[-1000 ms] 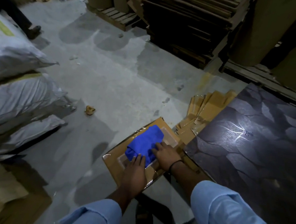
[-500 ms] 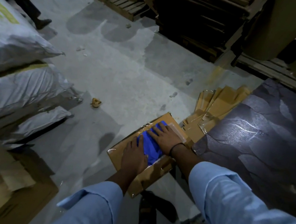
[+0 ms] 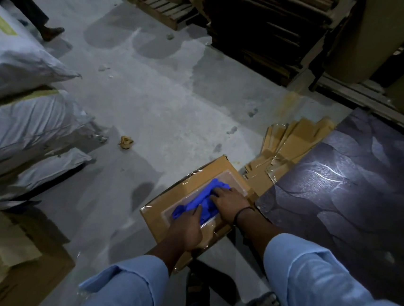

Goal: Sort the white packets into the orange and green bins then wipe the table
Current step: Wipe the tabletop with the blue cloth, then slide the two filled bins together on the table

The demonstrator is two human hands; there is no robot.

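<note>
Right hand (image 3: 228,201), as I see it on my feed, has its fingers curled into the bunched blue cloth (image 3: 208,195). The left hand (image 3: 185,227) lies over the cloth's near end, and I cannot tell whether it grips or only presses. The cloth sits on a clear pouch (image 3: 233,180) atop a taped cardboard box (image 3: 203,175), just beside the corner of the dark patterned tabletop (image 3: 352,192). Flattened cardboard (image 3: 293,142) lies along that edge beyond the box. White sacks (image 3: 21,120) are stacked at left, with a crumpled scrap (image 3: 126,142) on the concrete floor (image 3: 164,100) near them. The top sack's yellow-green print is too blurred to read.
</note>
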